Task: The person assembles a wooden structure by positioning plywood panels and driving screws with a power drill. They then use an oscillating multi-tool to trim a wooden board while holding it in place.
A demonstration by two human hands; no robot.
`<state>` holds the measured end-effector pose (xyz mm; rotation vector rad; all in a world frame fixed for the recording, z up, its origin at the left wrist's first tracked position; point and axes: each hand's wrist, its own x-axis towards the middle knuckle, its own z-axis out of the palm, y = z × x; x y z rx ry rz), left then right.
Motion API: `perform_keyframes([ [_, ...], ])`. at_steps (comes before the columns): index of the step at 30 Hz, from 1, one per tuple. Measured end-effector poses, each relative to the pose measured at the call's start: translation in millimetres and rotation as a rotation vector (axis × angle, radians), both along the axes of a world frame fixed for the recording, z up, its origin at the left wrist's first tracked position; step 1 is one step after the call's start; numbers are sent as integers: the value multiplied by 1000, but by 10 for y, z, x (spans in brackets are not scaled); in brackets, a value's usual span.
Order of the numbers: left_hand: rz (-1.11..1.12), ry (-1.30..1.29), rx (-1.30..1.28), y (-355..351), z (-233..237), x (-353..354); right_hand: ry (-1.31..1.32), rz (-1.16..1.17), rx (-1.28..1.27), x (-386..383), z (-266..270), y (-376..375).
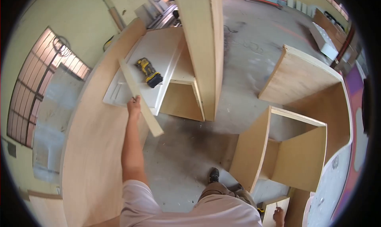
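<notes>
A long, flat, pale wooden strip [147, 111] was held slantwise over a white panel [158, 49]; a pale wooden board [270, 212] was touched.

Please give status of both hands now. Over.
Left hand: fingers around wooden strip. Right hand: at small board, grip unclear. Nearby: yellow-black power tool on white panel, beside strip.

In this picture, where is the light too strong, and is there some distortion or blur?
Head view: daylight washes out the barred window; wide-angle distortion, with rounded black corners and bent-looking panel edges. Head view: the floor has a dark patch, shadow or stain, I cannot tell; the drill looks fairly clear, the far background softer.
</notes>
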<state>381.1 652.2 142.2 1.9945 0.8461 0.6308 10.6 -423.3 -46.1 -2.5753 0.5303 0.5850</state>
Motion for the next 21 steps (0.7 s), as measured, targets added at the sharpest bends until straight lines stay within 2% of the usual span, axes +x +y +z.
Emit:
perform_keyframes([
  [1, 18, 75, 360, 496, -283, 162, 99, -33, -104, 207, 366, 216],
  [2, 6, 37, 330, 1102, -751, 350, -91, 80, -134, 305, 692, 515],
  [3, 71, 311, 367, 1083, -541, 483, -80, -1, -129, 454, 907, 720],
  [4, 25, 501, 419, 1009, -329, 536, -81, -24, -27, 647, 1206, 911],
  [5, -38, 437, 491, 1311, -547, 616, -152, -101, 39, 762, 1344, 1078],
  [6, 69, 456, 628, 1123, -413, 667, -220, -182, 124, 972, 1655, 1374],
  [7, 154, 626, 647, 914, -232, 708, -310, -112, 170, 1220, 2065, 1651],
  [8, 226, 473, 833, 1092, -420, 851, -613, 195, -26, 1443, 2401, 1841],
  [9, 129, 433, 738, 824, -150, 943, -564, 179, -28, 1670, 3051, 2160],
  [10, 67, 295, 675, 595, -62, 1044, -712, -2, 252, 1799, 3534, 2481],
  [11, -41, 235, 476, 232, 122, 1119, -890, 10, 284, 1879, 3951, 2696],
  [12, -112, 200, 564, 84, 117, 1224, -1101, -26, 363, 1857, 4213, 2832],
  [13, -140, 285, 627, -35, 144, 1312, -1253, -14, 449, 1829, 4490, 2894],
  [14, -165, 365, 691, -103, 131, 1395, -1425, 63, 614, 1731, 4769, 2928],
  [15, -59, 403, 720, -111, 71, 1470, -1563, 179, 812, 1615, 5036, 2960],
  [17, -21, 439, 658, 45, 20, 1564, -1697, 454, 1100, 1397, 5447, 3021],
  [18, -21, 412, 567, 150, -29, 1626, -1732, 564, 1109, 1352, 5603, 3061],
  [20, -102, 299, 199, 115, 68, 1627, -1758, 648, 1010, 1249, 5811, 3104],
  [21, -75, 277, 229, 117, 95, 1644, -1762, 676, 959, 1214, 5891, 3128],
])
